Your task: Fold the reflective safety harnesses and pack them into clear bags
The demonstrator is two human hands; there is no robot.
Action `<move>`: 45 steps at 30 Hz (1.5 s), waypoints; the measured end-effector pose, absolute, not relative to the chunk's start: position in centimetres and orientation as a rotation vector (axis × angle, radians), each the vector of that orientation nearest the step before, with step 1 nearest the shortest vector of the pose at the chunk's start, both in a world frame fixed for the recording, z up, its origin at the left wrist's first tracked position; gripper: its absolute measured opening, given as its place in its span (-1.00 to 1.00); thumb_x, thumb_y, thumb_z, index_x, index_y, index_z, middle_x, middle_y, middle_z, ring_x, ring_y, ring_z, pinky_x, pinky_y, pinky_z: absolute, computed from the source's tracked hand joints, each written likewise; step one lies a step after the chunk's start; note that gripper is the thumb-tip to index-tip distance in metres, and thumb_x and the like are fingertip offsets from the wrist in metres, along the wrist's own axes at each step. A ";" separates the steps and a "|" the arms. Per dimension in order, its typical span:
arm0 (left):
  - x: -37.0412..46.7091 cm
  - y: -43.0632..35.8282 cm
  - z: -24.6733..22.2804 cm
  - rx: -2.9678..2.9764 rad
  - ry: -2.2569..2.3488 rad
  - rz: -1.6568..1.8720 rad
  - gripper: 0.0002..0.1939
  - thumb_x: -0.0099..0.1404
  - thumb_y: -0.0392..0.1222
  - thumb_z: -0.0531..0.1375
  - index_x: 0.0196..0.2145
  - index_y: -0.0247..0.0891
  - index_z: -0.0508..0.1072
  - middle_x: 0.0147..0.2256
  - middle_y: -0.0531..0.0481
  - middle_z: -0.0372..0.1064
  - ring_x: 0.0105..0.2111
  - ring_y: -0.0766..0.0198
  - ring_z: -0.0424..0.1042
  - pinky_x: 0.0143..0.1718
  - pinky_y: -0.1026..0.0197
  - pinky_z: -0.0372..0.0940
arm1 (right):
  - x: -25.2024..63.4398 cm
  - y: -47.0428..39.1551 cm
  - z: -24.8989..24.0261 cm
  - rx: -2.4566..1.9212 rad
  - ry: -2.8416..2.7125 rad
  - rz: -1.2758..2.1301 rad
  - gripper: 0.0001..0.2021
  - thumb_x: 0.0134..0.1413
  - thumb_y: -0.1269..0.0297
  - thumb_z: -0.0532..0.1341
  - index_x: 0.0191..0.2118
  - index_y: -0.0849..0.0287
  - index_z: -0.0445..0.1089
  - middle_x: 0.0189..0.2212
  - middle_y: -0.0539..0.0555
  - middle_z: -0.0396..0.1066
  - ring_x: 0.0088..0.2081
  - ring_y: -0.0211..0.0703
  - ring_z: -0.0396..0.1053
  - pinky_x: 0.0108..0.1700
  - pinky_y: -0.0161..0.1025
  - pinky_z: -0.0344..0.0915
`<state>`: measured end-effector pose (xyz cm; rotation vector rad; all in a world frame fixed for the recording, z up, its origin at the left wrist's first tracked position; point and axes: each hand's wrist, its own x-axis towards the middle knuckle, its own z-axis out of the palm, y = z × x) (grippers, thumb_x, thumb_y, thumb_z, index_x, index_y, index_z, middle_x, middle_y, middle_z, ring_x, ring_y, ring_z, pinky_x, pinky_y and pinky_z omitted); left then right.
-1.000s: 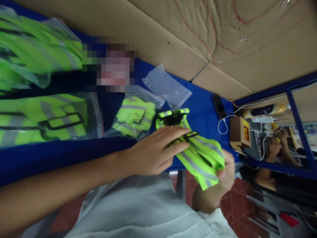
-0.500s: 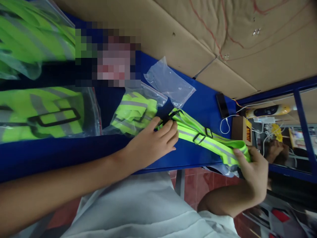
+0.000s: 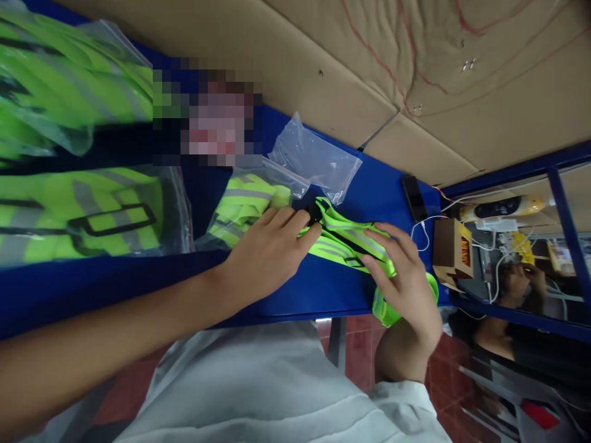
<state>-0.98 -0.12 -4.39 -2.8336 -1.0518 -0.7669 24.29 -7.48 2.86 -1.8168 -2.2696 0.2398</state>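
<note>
A neon yellow-green strap (image 3: 339, 249) with grey reflective stripes and black buckles lies bunched near the front edge of the blue table. My left hand (image 3: 277, 246) has its fingers curled over the strap's left end, beside a black piece. Around the folded strap at its right part, my right hand (image 3: 401, 277) closes thumb and fingers, and a loop hangs past the table edge below that hand. Just left of my left hand is a clear bag (image 3: 244, 200) with a folded neon strap inside. Behind the strap lies a flat clear bag (image 3: 318, 157).
Larger bagged neon items (image 3: 115, 215) fill the left side. At the back right are a black phone (image 3: 414, 198) with a white cable and a cardboard box (image 3: 450, 249). Beyond the blue frame, another person's hands (image 3: 519, 283) show near a bottle (image 3: 503, 207).
My right hand has moved left along the strap, bringing its far end inward and folding it. My left hand has shifted slightly left. A loop now hangs under my right hand.
</note>
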 end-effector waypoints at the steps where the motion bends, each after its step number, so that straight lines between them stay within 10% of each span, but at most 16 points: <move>1: -1.0 -0.2 -4.2 -2.841 -1.048 -0.760 -0.72 0.41 -0.40 0.12 -0.01 -0.33 0.54 -0.22 -0.17 0.47 -0.22 -0.03 0.47 -0.18 -0.05 0.43 | 23.9 -6.6 2.5 -1.800 -2.319 0.234 -0.55 0.42 0.14 0.20 0.32 0.09 0.31 0.34 0.26 0.27 0.39 0.14 0.23 0.38 0.14 0.20; 5: -0.9 -0.3 -3.8 -2.865 -1.103 -0.797 -0.74 0.44 -0.34 0.16 0.03 -0.33 0.52 -0.19 -0.16 0.48 -0.23 0.01 0.51 -0.18 -0.01 0.42 | 22.7 -4.0 0.6 -1.749 -2.476 0.247 -0.39 0.41 0.00 0.19 0.41 0.19 0.16 0.36 0.31 0.28 0.37 0.18 0.26 0.39 0.20 0.12; 11: -0.9 -0.6 -3.8 -2.816 -1.255 -0.739 -0.54 0.46 -0.13 0.22 0.19 -0.49 0.41 -0.28 -0.19 0.53 -0.26 -0.08 0.55 -0.14 -0.10 0.42 | 22.2 -3.7 -1.0 -1.659 -2.400 0.375 -0.76 0.48 0.17 0.13 -0.03 0.17 0.48 -0.16 0.14 0.62 -0.13 0.00 0.57 0.02 -0.02 0.36; 18: -1.8 -0.2 -2.0 -2.943 -0.949 -0.880 -0.76 0.51 -0.32 0.10 0.05 -0.28 0.48 -0.21 -0.05 0.54 -0.26 0.16 0.54 -0.13 0.07 0.38 | 21.7 -5.2 1.9 -1.574 -2.395 0.311 -0.17 0.28 -0.11 0.29 0.49 0.13 0.00 0.50 0.36 -0.01 0.51 0.28 -0.01 0.42 0.28 0.11; 24: -3.5 -2.3 1.4 -2.666 -0.358 -1.000 -0.75 0.47 -0.29 0.15 0.01 -0.34 0.55 -0.21 -0.13 0.53 -0.17 0.08 0.50 -0.20 0.03 0.39 | 20.7 -6.7 5.3 -1.455 -2.417 0.556 -0.29 0.21 -0.21 0.30 0.33 0.07 0.25 0.11 0.21 0.53 0.09 0.17 0.51 0.16 0.13 0.42; 35: -5.0 -4.2 1.6 -3.142 -0.849 -1.007 -0.55 0.41 -0.12 0.27 0.18 -0.33 0.39 0.14 -0.34 0.40 0.14 -0.17 0.43 0.10 -0.22 0.41 | 18.7 -9.4 4.9 -1.363 -2.415 0.548 -0.26 0.33 0.02 0.27 0.45 0.10 -0.04 0.17 0.28 0.40 0.14 0.16 0.42 0.12 0.12 0.44; 45: -4.6 -3.4 -0.1 -3.398 -0.946 -1.206 -0.76 0.41 -0.23 0.26 0.01 -0.29 0.48 0.12 -0.24 0.38 0.14 0.09 0.46 0.15 0.07 0.43 | 18.9 -8.9 3.8 -1.366 -2.515 0.462 -0.29 0.37 0.01 0.23 0.44 0.20 0.00 0.14 0.30 0.41 0.12 0.15 0.40 0.12 0.10 0.42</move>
